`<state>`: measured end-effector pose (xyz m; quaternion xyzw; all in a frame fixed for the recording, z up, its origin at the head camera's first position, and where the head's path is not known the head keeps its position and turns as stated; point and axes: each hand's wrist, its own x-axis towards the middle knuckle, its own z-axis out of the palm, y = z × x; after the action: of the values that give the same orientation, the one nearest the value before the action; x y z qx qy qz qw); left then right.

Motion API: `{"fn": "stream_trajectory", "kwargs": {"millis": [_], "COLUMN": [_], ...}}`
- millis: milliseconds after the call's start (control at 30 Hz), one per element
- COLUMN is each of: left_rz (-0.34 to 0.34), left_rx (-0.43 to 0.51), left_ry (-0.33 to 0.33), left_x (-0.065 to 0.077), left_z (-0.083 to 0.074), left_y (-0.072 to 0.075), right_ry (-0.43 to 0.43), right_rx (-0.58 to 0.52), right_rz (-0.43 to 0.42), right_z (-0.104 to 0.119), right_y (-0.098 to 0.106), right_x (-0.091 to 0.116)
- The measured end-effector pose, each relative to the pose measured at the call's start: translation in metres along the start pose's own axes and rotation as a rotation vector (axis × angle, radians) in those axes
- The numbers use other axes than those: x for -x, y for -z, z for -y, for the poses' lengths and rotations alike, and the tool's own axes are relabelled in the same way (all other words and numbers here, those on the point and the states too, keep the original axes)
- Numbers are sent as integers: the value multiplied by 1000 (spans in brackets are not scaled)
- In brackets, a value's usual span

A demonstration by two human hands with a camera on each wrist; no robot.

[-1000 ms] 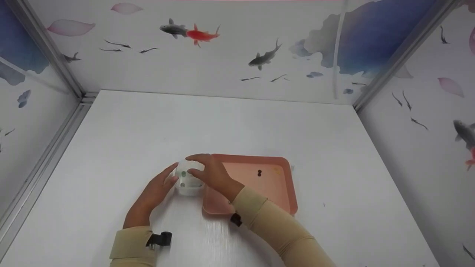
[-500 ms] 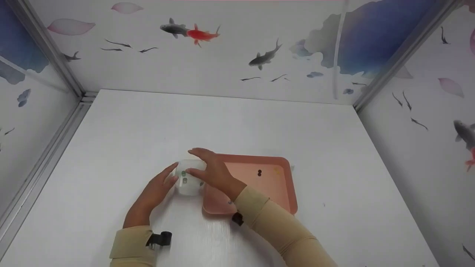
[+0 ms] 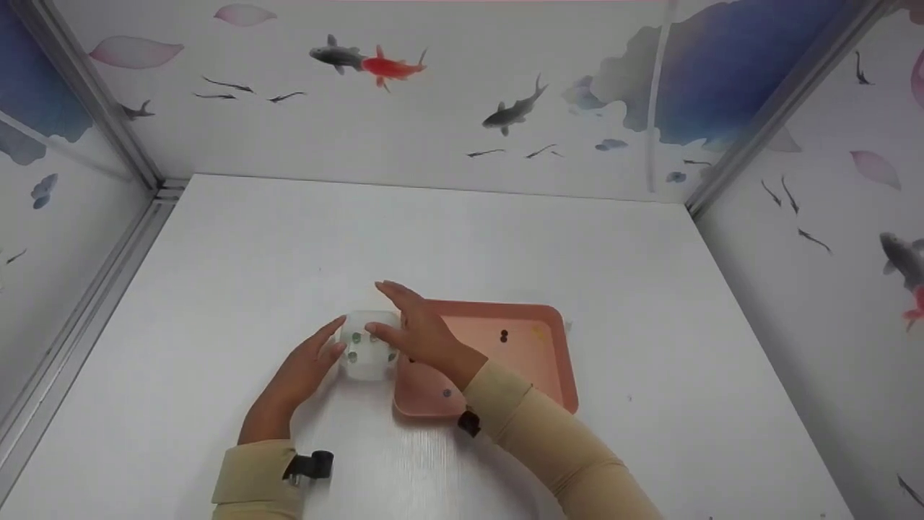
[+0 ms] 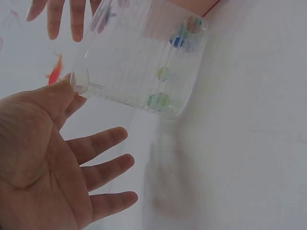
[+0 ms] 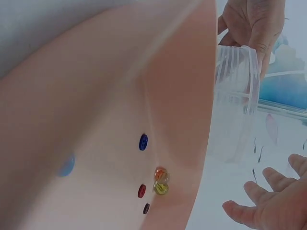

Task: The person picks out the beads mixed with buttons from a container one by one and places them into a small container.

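Observation:
A clear plastic container [image 3: 366, 367] stands against the left side of a pink tray [image 3: 494, 309]. My left hand [image 3: 307, 372] is at its left wall; the left wrist view shows the thumb and index finger pinching its rim while the other fingers spread free. Several glass marbles [image 4: 158, 101] lie on the container's bottom. My right hand [image 3: 433, 339] hovers over the tray's left edge, its fingers straight and apart and its thumb over the container, holding nothing. In the right wrist view a blue button [image 5: 143, 142], a red button [image 5: 142, 191] and glass marbles [image 5: 161, 188] lie in the tray.
Two small dark round pieces [image 3: 504, 336] and a yellow piece [image 3: 538, 332] lie toward the tray's right. A single marble [image 3: 447, 393] sits near its front edge. Both stand on a white table [image 3: 462, 238], enclosed by printed wall panels [image 3: 433, 130].
My right hand has drawn back to the right and away from the container, its fingers spreading. The marbles in the container have shifted and more of them show. The left hand stays in place.

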<state>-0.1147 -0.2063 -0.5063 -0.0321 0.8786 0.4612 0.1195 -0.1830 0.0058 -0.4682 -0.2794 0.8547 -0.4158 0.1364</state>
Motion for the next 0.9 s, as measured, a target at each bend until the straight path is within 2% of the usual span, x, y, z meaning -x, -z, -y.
{"fn": "stream_trajectory", "kwargs": {"millis": [400,633,900], "left_rz": [8,2,-4], "left_rx": [-26,-43,-40], "left_ry": [36,27,7], "left_x": [-1,-1,-1], "left_z": [2,1,2], "left_y": [-1,-1,-1], "right_ry": [66,50,-39], "right_rx": [-27,-24,-19], "right_rz": [-10,-12,25], "right_z": [-4,-7,-11], "right_y": [15,23,34], "right_x": [4,8,9]}}
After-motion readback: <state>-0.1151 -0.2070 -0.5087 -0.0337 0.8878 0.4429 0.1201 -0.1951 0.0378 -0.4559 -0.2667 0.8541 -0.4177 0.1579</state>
